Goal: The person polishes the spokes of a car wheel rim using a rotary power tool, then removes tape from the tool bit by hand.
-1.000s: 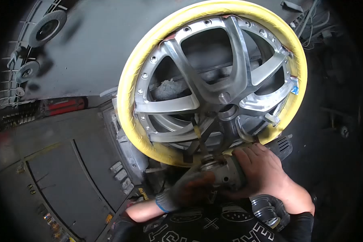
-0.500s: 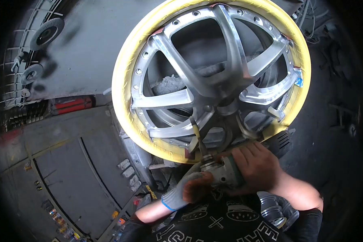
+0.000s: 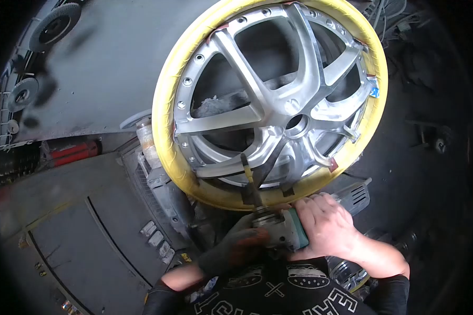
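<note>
My left hand (image 3: 234, 244), in a work glove with an orange-stained palm, is closed around the metal head of a teal and grey power grinder (image 3: 295, 229). My bare right hand (image 3: 328, 223) wraps over the grinder's body, fingers curled on top. From the grinder's head a long thin shaft (image 3: 248, 170) with a yellow band points up at the lower spokes. The shaft's tip overlaps a lower-left spoke; I cannot tell if it touches. Filling the upper middle is a silver alloy wheel (image 3: 257, 113), tilted, its outer rim wrapped in yellow tape (image 3: 165, 115).
Behind the wheel stands a grey panel (image 3: 115, 68). Round discs (image 3: 23, 94) hang on a wire rack at the left. A red cylinder (image 3: 73, 152) lies below them. Dusty machinery (image 3: 165, 189) stands close to the wheel's lower left. More metal wheels (image 3: 347, 273) sit by my right elbow.
In view, the wheel has shifted slightly left, and its hub and lower spokes are brighter. The grinder and both hands have moved a little left and down, still gripping.
</note>
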A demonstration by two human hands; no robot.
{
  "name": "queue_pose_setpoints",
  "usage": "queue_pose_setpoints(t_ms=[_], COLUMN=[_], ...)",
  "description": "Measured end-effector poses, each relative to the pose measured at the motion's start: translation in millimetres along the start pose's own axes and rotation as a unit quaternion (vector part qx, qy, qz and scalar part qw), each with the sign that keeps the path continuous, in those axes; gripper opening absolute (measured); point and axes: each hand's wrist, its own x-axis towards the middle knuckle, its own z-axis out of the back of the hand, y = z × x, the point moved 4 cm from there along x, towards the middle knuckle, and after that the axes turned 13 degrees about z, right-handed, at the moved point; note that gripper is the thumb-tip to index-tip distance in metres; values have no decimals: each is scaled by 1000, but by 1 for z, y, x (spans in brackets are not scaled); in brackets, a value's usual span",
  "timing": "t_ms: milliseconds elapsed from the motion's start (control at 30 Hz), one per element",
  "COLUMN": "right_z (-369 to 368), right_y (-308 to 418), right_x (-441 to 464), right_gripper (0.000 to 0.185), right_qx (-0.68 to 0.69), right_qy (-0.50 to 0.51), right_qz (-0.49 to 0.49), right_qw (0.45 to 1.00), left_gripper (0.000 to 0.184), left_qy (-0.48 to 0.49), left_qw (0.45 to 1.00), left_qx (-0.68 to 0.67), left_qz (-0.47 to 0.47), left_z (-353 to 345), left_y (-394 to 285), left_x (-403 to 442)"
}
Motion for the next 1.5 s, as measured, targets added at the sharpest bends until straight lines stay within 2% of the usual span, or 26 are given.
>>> queue_pose_setpoints(t_ms=[33,133,167,233,267,300,433,533,600,700,900,933,1033,1100,1200,1300,1333,1367,1433,1500], right_z=[-2,-7,-9,-11,-10,-11,-16,-21,-23,-21,8,15,34,46,55,62,64,66,63,61], right_y=[5,21,26,36,41,45,60,67,71,72,56,50,27,10,-13,-31,-35,-40,-48,-52], right_x=[2,14,18,27,31,36,52,63,68,72,61,56,42,38,30,28,27,25,20,18], right_gripper=[86,84,83,83,82,82,81,88,88,90,82,82,80,79,78,76,76,76,79,82], right_qx=[-10,-8,-8,-16,-18,-20,-31,-20,-20,-17,-15,-17,-4,-6,5,19,30,33,23,23], right_qy=[7,-2,-9,-9,2,13,8,-21,-20,-18,-31,-28,-12,-7,-4,-5,12,8,63,59], right_qz=[2,-24,-30,-30,-40,-49,-53,-52,-55,-55,-58,-62,-71,-32,-10,10,-2,-5,3,-1], right_qw=[1000,1000,999,999,999,999,998,998,998,998,998,998,997,999,1000,1000,999,999,998,998], left_gripper=[65,52,55,59,57,56,54,51,47,43,34,32,32,37,45,45,47,47,50,51], left_qy=[1,79,34,-8,13,33,66,-38,33,72,61,67,90,86,174,124,153,150,72,55], left_qw=[1000,989,999,992,999,983,979,984,970,962,958,969,962,968,944,947,926,927,958,962], left_qx=[20,-104,13,130,-16,-160,-182,-142,-235,-260,-272,-234,-253,-237,-279,-298,-346,-343,-277,-265], left_qz=[-1,-67,-33,1,41,80,60,99,48,51,64,47,45,21,5,3,-21,-16,-19,-18], left_z=[1,6,22,41,47,49,52,74,73,69,26,24,9,-4,-25,-25,-20,-18,-30,-38], left_y=[-4,-14,-5,8,14,17,5,15,10,0,-21,-20,-12,-14,-30,-18,-10,-2,-14,-22], left_x=[-4,-19,-26,-31,-30,-32,-45,-52,-54,-61,-47,-38,-9,7,22,36,41,43,40,40])
